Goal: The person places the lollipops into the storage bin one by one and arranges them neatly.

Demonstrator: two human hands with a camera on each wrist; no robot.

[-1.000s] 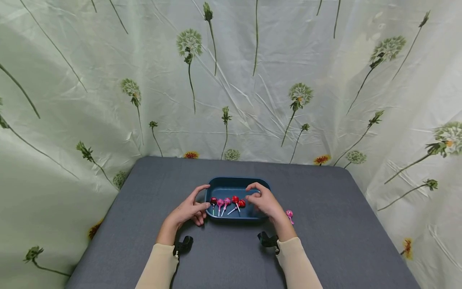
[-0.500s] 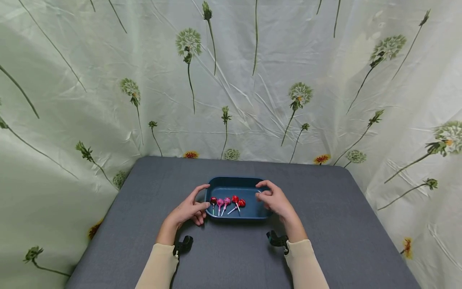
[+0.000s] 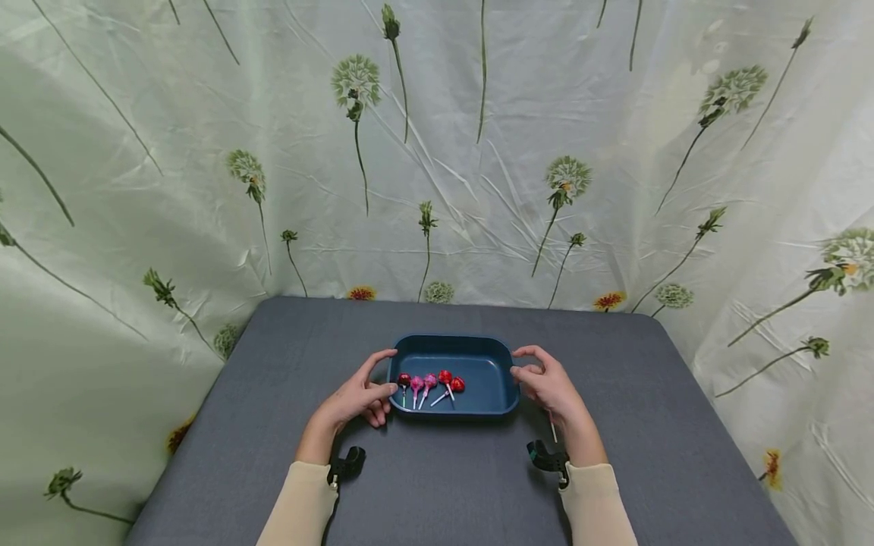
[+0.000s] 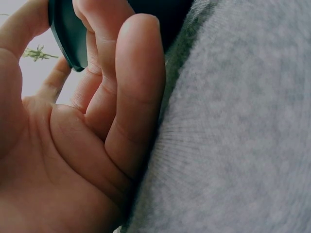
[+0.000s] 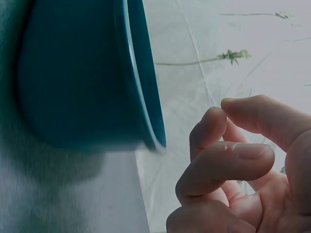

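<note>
A dark blue tray (image 3: 478, 375) stands mid-table with several lollipops (image 3: 429, 381) in its left half, wrapped in dark red, pink and red. My left hand (image 3: 356, 396) holds the tray's left end, thumb and index finger at the rim; in the left wrist view the tray (image 4: 68, 39) shows beyond the fingers. Beside the right end is my right hand (image 3: 549, 383), its fingers loosely bent. The right wrist view shows nothing in that hand (image 5: 238, 179), with a gap to the tray (image 5: 77, 82). A thin white stick (image 3: 554, 431) shows beside the right wrist.
The grey cloth-covered table (image 3: 437, 485) extends around the tray on all sides. A pale curtain (image 3: 478, 189) with a dandelion print hangs behind it. Each wrist carries a black camera mount (image 3: 348, 464).
My right hand has moved right, from above the tray to beside its right end. The pink lollipop seen earlier on the table is mostly hidden by it. The left hand has stayed put.
</note>
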